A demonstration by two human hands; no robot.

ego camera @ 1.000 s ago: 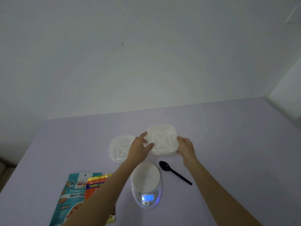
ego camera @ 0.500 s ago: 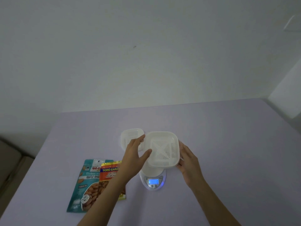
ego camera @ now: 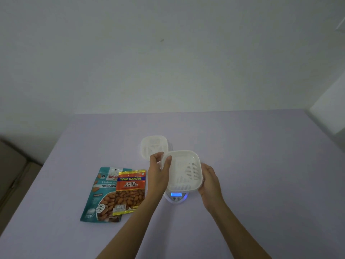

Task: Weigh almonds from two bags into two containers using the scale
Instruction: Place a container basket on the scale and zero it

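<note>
White plastic forms the square container point(ego camera: 183, 171) that both hands hold above the scale point(ego camera: 176, 198), near the middle of the lilac tabletop point(ego camera: 252, 165).

Hand positions:
- The left hand point(ego camera: 157, 174) grips the container's left wall. The thumb lies over the rim and the fingers wrap the outside.
- The right hand point(ego camera: 210, 182) grips the right near corner, with the fingers curled against the outer wall.

The container's open side faces up, and its slotted base and slotted side walls are visible. It covers the weighing platform completely. Whether it rests on the platform or hangs just above it cannot be told.

Only the near end of the white scale shows below the container. The display point(ego camera: 176, 194) is lit blue, and its digits are too small to read.

A second container point(ego camera: 154, 145) of the same type stands on the tabletop just beyond the held one, toward the far edge. The left hand hides its near corner.

Two bags lie flat between the scale and the left edge. The teal bag point(ego camera: 100, 199) reads "Roasted Almonds". The orange bag point(ego camera: 130, 191) reads "Tong Garden Salted Almonds" and overlaps the teal bag's right side. The left forearm passes just beside the orange bag's right edge.
</note>
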